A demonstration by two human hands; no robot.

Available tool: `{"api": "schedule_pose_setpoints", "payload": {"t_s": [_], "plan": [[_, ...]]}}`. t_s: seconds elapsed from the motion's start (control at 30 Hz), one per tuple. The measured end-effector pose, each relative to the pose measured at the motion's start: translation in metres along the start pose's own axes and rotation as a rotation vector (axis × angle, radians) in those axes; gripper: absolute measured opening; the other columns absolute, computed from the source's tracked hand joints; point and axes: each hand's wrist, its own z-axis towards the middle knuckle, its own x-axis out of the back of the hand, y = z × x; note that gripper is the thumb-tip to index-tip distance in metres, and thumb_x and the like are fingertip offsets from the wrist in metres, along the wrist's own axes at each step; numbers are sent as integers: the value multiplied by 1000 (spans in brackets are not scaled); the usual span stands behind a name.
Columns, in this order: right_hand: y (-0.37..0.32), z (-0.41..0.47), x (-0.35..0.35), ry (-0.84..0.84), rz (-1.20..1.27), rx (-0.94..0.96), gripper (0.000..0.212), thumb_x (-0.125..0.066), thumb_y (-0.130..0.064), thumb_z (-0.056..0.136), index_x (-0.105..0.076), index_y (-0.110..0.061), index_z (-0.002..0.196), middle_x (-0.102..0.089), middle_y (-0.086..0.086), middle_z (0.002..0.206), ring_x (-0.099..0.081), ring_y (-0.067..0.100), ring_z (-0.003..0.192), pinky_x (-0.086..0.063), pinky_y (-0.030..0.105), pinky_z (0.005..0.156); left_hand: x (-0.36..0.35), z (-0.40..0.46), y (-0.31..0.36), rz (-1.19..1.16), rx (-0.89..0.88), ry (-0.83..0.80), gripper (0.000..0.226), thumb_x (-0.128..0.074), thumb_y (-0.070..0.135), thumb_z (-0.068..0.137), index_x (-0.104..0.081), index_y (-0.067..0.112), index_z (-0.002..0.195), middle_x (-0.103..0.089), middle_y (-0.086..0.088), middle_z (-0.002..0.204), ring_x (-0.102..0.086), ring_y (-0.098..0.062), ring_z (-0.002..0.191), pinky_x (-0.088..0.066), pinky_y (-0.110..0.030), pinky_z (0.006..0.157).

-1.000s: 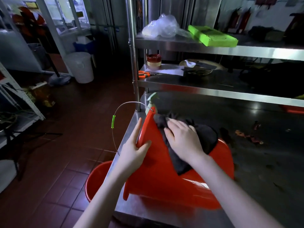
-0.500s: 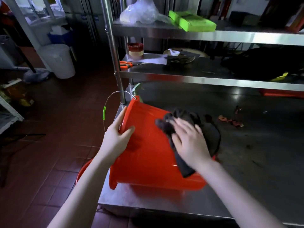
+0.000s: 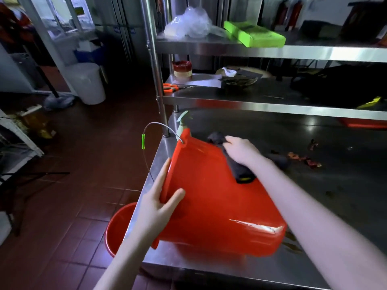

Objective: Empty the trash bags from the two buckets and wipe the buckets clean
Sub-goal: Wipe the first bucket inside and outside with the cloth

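Head view looks down on a stainless steel tabletop (image 3: pixel 345 185), dull and smeared, with reddish scraps (image 3: pixel 303 159) lying on it to the right. A red bucket (image 3: pixel 219 206) lies tipped on its side near the tabletop's left edge, its mouth turned left and its wire handle (image 3: pixel 150 143) with a green grip arching out over the floor. The left hand (image 3: pixel 159 208) grips the bucket's rim, thumb on the outer wall and fingers inside the mouth. The right hand (image 3: pixel 240 151) presses a dark cloth (image 3: pixel 236 168) against the upper side of the bucket, fingers curled round the cloth's far end. A spray bottle's head (image 3: pixel 184 119) shows just beyond the bucket's rim.

A second red bucket (image 3: pixel 119 227) stands on the brown tiled floor (image 3: pixel 83 185), partly hidden under the tabletop's near left corner.

Above the tabletop run two steel shelves. The lower shelf (image 3: pixel 251 105) carries orange-handled scissors (image 3: pixel 171 87), a roll of tape (image 3: pixel 182 69), paper and a shallow dish. The upper shelf (image 3: pixel 251 51) holds a crumpled clear plastic bag (image 3: pixel 188 24) and a bright green flat box (image 3: pixel 255 34).

Far left, a white bin (image 3: pixel 88 82) stands on the floor beside a blue crate, with dim clutter along the left wall.
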Motion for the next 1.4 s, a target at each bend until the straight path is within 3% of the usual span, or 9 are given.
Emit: {"api": "schedule_pose_setpoints", "payload": {"t_s": [0.13, 0.23, 0.43, 0.6, 0.83, 1.07, 1.23, 1.3, 1.4], "plan": [[-73, -35, -40, 273, -55, 411, 31, -39, -34, 97, -58, -19, 116, -61, 5, 128, -55, 28, 120, -41, 43, 92, 16, 8, -8, 85, 54, 36, 69, -67, 29, 90, -29, 58, 140, -68, 9, 111, -68, 4, 87, -51, -9, 71], [-78, -63, -65, 501, -33, 456, 40, -38, -37, 93, -65, -18, 114, -65, 2, 125, -57, 21, 119, -43, 45, 92, 35, 15, -5, 235, 38, 47, 57, -61, 47, 90, -35, 54, 141, -61, 18, 117, -59, 12, 96, -48, -17, 87], [-79, -124, -111, 587, -136, 580, 43, -47, -32, 94, -55, -19, 134, -54, 3, 141, -49, 23, 131, -40, 51, 100, 31, 70, 37, 73, 327, 226, 59, -56, 55, 91, -43, 21, 137, -58, -2, 125, -55, -22, 116, -39, -26, 88], [-78, -106, -89, 544, -92, 609, 40, -50, -30, 91, -59, -24, 130, -58, -1, 136, -53, 21, 127, -42, 48, 96, 20, 74, 36, 149, 244, 218, 20, -57, 41, 91, -65, 28, 105, -66, 11, 91, -61, -16, 101, -45, -29, 81], [-67, 10, -28, -126, 131, 94, 20, -37, -32, 96, -54, -22, 90, -58, 16, 129, -53, 36, 112, -44, 40, 89, 28, 52, 23, -22, 229, 238, 22, -58, 46, 87, -69, 37, 103, -74, 8, 85, -71, -13, 82, -59, -46, 80], [5, -132, -58, 274, -139, 708, 51, -37, -34, 92, -43, -35, 143, -40, -9, 151, -35, 13, 141, -30, 40, 106, 25, 63, 26, -57, 229, 242, 19, -60, 42, 86, -71, 39, 101, -75, 10, 87, -71, -11, 85, -59, -46, 82], [43, -59, -24, 312, -10, 204, 36, -37, -35, 97, -60, -23, 123, -60, 8, 131, -55, 32, 120, -45, 42, 93, 12, 54, 26, -93, 161, 195, 29, -58, 49, 82, -68, 47, 110, -63, -5, 71, -67, -39, 68, -56, -60, 71], [50, -14, -7, 115, 47, -76, 27, -37, -37, 99, -57, -24, 111, -60, 15, 126, -55, 37, 110, -45, 42, 87, 6, 54, 28, -91, 140, 177, 25, -58, 49, 84, -67, 54, 106, -56, -4, 68, -61, -32, 61, -55, -60, 68], [51, -11, -9, 140, 3, 6, 24, -37, -36, 98, -57, -24, 102, -62, 13, 120, -57, 36, 106, -46, 42, 82, 2, 63, 33, -56, 146, 179, 21, -57, 44, 88, -66, 62, 93, -58, 2, 71, -53, -17, 65, -55, -55, 71]]}}
